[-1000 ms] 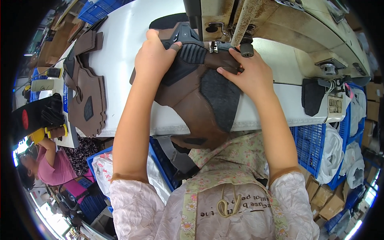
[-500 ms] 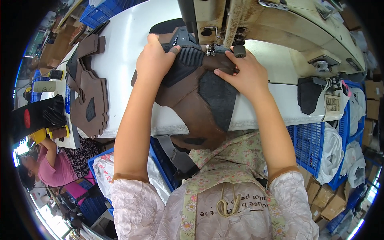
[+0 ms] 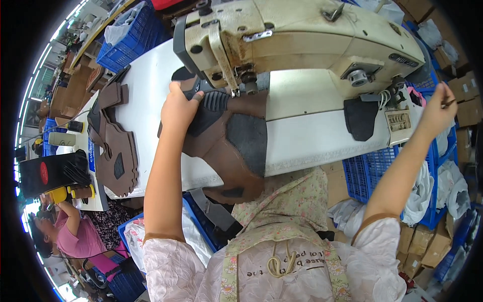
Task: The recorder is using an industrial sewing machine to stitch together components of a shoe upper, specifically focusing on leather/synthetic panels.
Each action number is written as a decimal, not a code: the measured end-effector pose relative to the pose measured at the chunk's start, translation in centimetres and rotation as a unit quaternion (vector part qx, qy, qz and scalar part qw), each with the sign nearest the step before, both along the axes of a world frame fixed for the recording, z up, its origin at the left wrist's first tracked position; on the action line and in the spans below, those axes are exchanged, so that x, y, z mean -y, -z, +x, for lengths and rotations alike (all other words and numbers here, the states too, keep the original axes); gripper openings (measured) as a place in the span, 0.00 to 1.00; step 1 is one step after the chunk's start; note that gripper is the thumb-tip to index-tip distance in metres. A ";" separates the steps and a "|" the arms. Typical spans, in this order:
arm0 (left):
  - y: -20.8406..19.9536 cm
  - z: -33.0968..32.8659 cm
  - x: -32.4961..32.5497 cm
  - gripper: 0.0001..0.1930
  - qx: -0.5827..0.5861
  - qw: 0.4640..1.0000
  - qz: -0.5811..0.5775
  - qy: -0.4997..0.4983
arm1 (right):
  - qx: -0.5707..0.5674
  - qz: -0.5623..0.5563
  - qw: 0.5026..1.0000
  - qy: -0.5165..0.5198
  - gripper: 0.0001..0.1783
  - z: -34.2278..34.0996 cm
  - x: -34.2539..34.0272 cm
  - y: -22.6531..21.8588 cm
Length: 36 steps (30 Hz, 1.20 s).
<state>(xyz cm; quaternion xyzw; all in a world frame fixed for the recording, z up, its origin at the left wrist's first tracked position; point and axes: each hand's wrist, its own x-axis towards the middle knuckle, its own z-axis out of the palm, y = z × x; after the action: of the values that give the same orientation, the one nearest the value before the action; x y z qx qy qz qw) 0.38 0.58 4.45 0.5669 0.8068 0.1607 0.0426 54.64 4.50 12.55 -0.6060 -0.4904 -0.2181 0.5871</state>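
Note:
A brown leather piece with dark grey patches [image 3: 209, 138] lies on the sewing machine's white table, its lower end hanging over the front edge. My left hand [image 3: 181, 106] grips its left side, thumb on top near a ribbed black part [image 3: 215, 100]. The piece's upper right part reaches the presser foot [image 3: 235, 93] of the cream sewing machine [image 3: 302, 45]. My right hand [image 3: 437, 111] is raised at the far right, away from the leather, fingers pinched. Something small and dark shows at its fingers, too small to name.
More cut brown pieces [image 3: 114, 151] lie on the table's left. A black piece [image 3: 361, 120] rests below the machine's right end. Blue crates [image 3: 370, 171] with white bags stand at the right. A co-worker in pink [image 3: 80, 226] sits at the left.
My right hand has let go of the leather and swung far out to the right. My left hand still holds the piece. The view has shifted, showing more of the machine.

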 end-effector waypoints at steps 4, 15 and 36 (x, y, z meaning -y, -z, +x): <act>0.3 0.0 -0.1 0.33 -0.018 1.000 0.002 0.000 | 0.047 -0.173 0.980 0.084 0.31 5.8 -5.2 -3.8; -0.3 0.6 0.1 0.30 -0.024 1.000 0.002 -0.007 | -0.037 -0.168 0.982 -0.082 0.28 9.7 -6.9 3.8; 0.5 -0.2 0.0 0.31 0.009 1.000 0.017 0.011 | -0.106 -0.097 0.988 -0.049 0.31 6.1 -4.9 8.6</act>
<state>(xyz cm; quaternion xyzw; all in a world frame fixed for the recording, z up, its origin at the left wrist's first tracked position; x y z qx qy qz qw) 0.16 0.57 3.96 0.5749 0.7972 0.1795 0.0420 60.72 9.40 3.99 -0.6552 -0.4734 -0.0745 0.5840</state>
